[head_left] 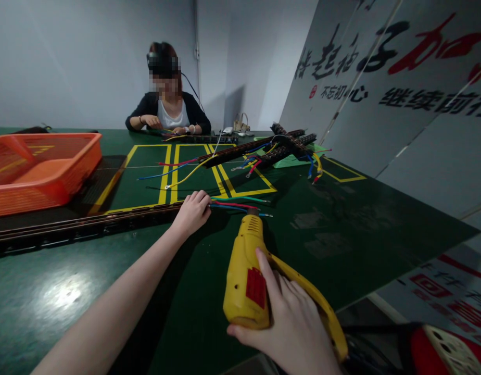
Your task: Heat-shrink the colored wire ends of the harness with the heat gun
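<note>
In the head view, my right hand [293,317] is wrapped round a yellow heat gun [240,265] with a red label. Its dark nozzle points away from me, at the coloured wires [240,206]. My left hand [192,212] is closed on the right end of a long dark slotted strip [96,224] lying on the green table. Green, red and blue wires with metal terminals stick out to the right from under its fingers. The nozzle overlaps the blue and red wires; whether it touches them I cannot tell.
An orange basket [64,194] stands at the left. Further off lie more dark strips with wires [240,151], several piled on a light green tray [291,160]. A person [170,99] sits across the table [178,323], hands on another strip. A red-and-cream power socket [451,349] is at the lower right.
</note>
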Demonstrator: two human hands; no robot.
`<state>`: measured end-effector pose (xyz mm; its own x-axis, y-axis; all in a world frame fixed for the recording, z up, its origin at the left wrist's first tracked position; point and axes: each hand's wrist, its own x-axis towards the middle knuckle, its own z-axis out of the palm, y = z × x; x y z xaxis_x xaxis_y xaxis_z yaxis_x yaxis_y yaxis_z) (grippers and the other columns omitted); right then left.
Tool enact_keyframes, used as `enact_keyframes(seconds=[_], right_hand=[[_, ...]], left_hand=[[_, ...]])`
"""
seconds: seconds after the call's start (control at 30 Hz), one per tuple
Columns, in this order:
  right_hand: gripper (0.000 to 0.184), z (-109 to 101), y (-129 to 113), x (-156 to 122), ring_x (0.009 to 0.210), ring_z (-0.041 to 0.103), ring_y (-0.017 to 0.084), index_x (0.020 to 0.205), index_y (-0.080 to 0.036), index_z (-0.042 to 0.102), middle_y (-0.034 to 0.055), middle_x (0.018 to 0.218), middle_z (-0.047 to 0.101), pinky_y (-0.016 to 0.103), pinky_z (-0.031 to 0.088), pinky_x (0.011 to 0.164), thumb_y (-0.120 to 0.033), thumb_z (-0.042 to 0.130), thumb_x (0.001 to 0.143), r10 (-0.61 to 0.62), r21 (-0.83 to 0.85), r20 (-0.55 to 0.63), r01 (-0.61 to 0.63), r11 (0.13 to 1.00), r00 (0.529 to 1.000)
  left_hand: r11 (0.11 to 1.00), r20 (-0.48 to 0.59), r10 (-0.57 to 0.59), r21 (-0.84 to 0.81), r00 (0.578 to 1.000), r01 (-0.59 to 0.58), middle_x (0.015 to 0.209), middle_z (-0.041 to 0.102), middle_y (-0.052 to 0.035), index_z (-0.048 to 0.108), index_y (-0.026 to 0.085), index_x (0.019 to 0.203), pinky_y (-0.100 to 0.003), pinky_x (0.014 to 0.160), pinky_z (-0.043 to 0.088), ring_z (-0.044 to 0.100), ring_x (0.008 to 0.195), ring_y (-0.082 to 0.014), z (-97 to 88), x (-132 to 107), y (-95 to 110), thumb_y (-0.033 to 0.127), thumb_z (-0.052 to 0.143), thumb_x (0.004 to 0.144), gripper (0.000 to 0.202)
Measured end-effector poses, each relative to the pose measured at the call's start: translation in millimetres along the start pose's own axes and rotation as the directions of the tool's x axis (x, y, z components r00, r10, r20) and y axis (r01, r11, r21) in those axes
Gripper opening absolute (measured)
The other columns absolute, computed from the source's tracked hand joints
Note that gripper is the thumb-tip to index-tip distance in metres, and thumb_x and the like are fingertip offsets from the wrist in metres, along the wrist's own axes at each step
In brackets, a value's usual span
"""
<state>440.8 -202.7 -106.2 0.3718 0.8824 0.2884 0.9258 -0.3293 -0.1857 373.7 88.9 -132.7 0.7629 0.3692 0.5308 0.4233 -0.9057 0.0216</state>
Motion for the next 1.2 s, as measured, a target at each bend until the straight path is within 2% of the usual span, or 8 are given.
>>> enact_keyframes(seconds=[0.13,0.27,0.47,0.67,0.9,1.1,1.2], right_hand=[[0.131,5,-18,9,0.097,0.063,0.032,0.149,-0.016,0.013,0.0156,0.116,0.063,0.044,0.052,0.081,-0.073,0.074,0.048,-0.112,0.040,0.041,0.110,0.993,0.993],[0.133,12,-35,16,0.095,0.063,0.032,0.149,-0.016,0.017,0.0145,0.111,0.064,0.044,0.051,0.082,-0.079,0.071,0.045,-0.200,0.085,0.043,0.196,0.977,0.979],[0.132,14,-44,18,0.090,0.064,0.031,0.149,-0.016,0.020,0.0139,0.105,0.066,0.043,0.052,0.079,-0.082,0.067,0.045,-0.230,0.088,0.031,0.227,0.970,0.973],[0.130,12,-40,19,0.096,0.063,0.032,0.149,-0.015,0.020,0.0153,0.111,0.065,0.045,0.052,0.082,-0.085,0.062,0.048,-0.232,0.094,0.053,0.226,0.970,0.971],[0.131,6,-31,20,0.103,0.061,0.032,0.149,-0.018,0.018,0.0139,0.119,0.062,0.046,0.049,0.089,-0.083,0.065,0.047,-0.205,0.128,0.147,0.187,0.974,0.968],[0.130,-2,-10,15,0.106,0.059,0.032,0.150,-0.022,0.015,0.0137,0.122,0.059,0.046,0.048,0.090,-0.078,0.070,0.046,-0.142,0.139,0.241,0.110,0.984,0.960],[0.133,-2,7,4,0.108,0.059,0.033,0.150,-0.024,0.011,0.0138,0.126,0.057,0.047,0.048,0.089,-0.077,0.072,0.044,-0.096,0.102,0.210,0.075,0.992,0.973]], left_hand=[[1.000,0.008,0.006,-0.009,1.000,-0.006,0.100,0.056,-0.0088,0.054,0.017,0.092,-0.038,0.080,0.043,0.050,0.096,-0.0251,0.3,0,0,0.015,0.044,0.085,0.012],[1.000,0.031,0.012,-0.028,0.999,-0.012,0.101,0.056,-0.0092,0.055,0.017,0.095,-0.038,0.080,0.043,0.049,0.097,-0.0252,-2.4,-1,-1,0.016,0.043,0.087,0.014],[0.998,0.065,0.032,-0.055,0.997,-0.029,0.104,0.056,-0.0096,0.056,0.016,0.098,-0.037,0.080,0.043,0.049,0.097,-0.0251,-6.6,-3,-3,0.018,0.042,0.090,0.017],[0.999,0.061,0.036,-0.033,0.998,-0.034,0.104,0.056,-0.0108,0.056,0.017,0.097,-0.039,0.080,0.042,0.049,0.097,-0.0256,-7.9,-3,-3,0.020,0.040,0.090,0.018],[1.000,0.026,0.030,-0.006,0.999,-0.030,0.103,0.058,-0.0096,0.056,0.018,0.096,-0.040,0.083,0.041,0.051,0.097,-0.0251,-7.0,-4,-2,0.019,0.041,0.087,0.017],[0.999,-0.012,0.029,0.029,0.999,-0.029,0.101,0.059,-0.0078,0.057,0.018,0.093,-0.038,0.085,0.041,0.052,0.096,-0.0237,-5.2,-5,-2,0.020,0.042,0.088,0.016],[0.999,-0.033,0.037,0.018,0.999,-0.037,0.101,0.059,-0.0071,0.057,0.018,0.092,-0.038,0.086,0.041,0.052,0.097,-0.0229,-4.7,-4,-2,0.019,0.042,0.088,0.015]])
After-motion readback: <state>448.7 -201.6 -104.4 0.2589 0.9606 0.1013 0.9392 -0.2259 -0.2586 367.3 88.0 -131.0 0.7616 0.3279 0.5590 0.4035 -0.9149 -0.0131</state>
